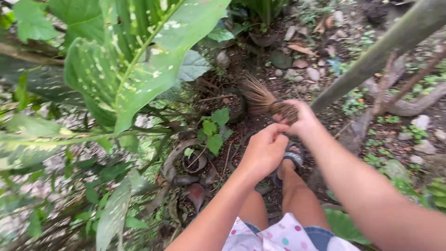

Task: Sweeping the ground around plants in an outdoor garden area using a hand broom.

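Presently I am seeing the right hand (pixel 302 118) closing around the bound end of a stick broom (pixel 265 100), bristles fanning toward 10 o'clock over the dark soil (pixel 251 60). The left hand (pixel 265 151) is sitting just at 7 o'clock of it, fingers curled, touching the right wrist area; whether it is pinching anything I cannot tell. A sandal (pixel 293 155) is showing below. Big spotted leaves (pixel 139 69) are filling 9 to 11 o'clock, a trunk (pixel 381 51) slanting at 2 o'clock.
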